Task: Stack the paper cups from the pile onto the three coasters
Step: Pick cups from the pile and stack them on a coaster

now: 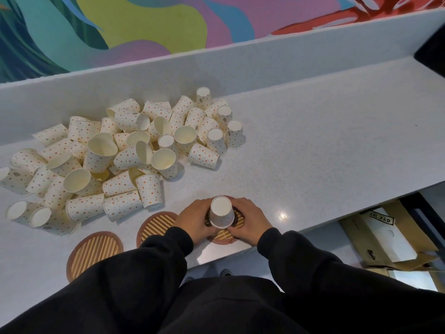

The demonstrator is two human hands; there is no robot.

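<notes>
A pile of dotted paper cups [125,150] lies loose on the white counter, left of centre. Three round coasters with striped bamboo tops sit in a row near the counter's front edge. On the right coaster [222,236] one paper cup [221,213] stands upside down. My left hand [195,219] and my right hand [250,219] curl round this cup from both sides, low at its rim. The middle coaster [156,225] and the left coaster [94,250] carry nothing.
The white counter [313,153] has a raised back ledge under a colourful mural. The front edge runs close to the coasters. Below the counter at the right lies a cardboard box [385,239]. A dark object [433,51] sits at the far right.
</notes>
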